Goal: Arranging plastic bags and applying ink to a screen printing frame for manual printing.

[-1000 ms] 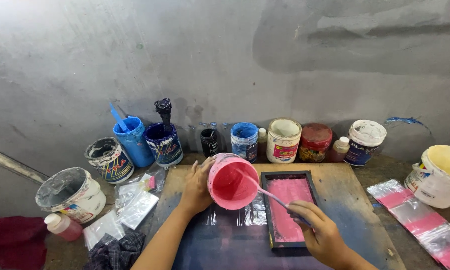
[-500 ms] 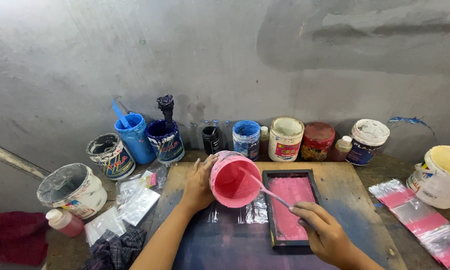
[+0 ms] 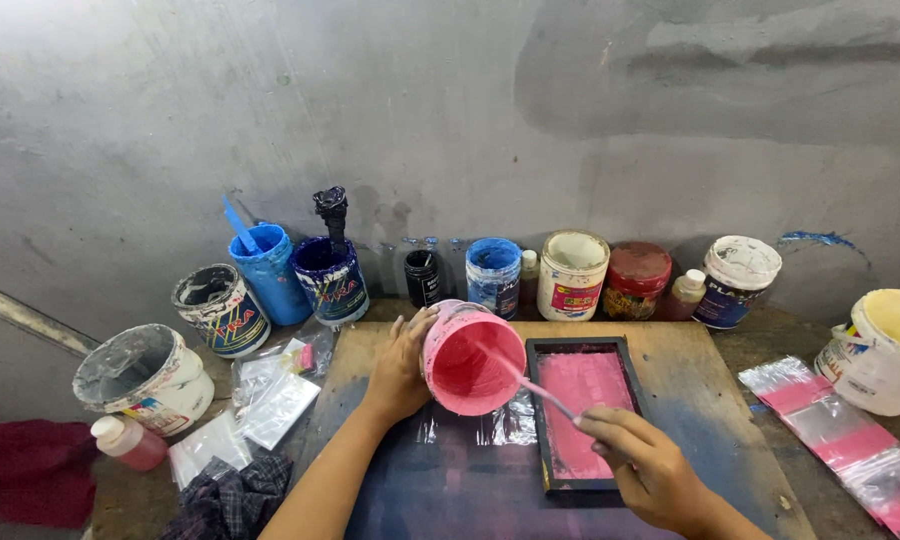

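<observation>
**A:** What did the hands have?

**B:** The left hand (image 3: 402, 365) was wrapped round the side of a pink tub (image 3: 468, 357), tipped so its mouth faced the camera, held just above the wooden board (image 3: 690, 350) near its far left part. The right hand (image 3: 650, 468) pinched a thin pink stick (image 3: 530, 385) between closed fingers; its far end reached into the tub.

**A:** And just beside that?

**B:** A black-framed screen (image 3: 582, 412) coated pink lay flat on the board, right of the tub and touching crinkled clear plastic (image 3: 500, 425) under its left edge. The stick crossed over the frame's near left corner.

**A:** Anything crowding the work?

**B:** A row of containers stood along the wall at the far edge. I counted, left to right, a light blue cup (image 3: 268, 270) with a blue stick in it, a dark blue pot (image 3: 332, 275) with a black-caked tool standing up, a small black jar (image 3: 422, 277), a blue tub (image 3: 494, 275), a white tub (image 3: 573, 273), a red-lidded jar (image 3: 637, 280), and a white-lidded tub (image 3: 735, 280). Two small bottles sat between them.

**A:** Off the board?

**B:** At left, two smeared buckets: one (image 3: 215, 308) near the blue cup, one plastic-covered (image 3: 145, 375) nearer. A small pink bottle (image 3: 130, 442) lay beside that, with clear bags (image 3: 270, 395) and a checked cloth (image 3: 232, 500). At right, one yellowish-white bucket (image 3: 885, 350) and pink-banded plastic bags (image 3: 845, 440). None blocked the hands.
</observation>
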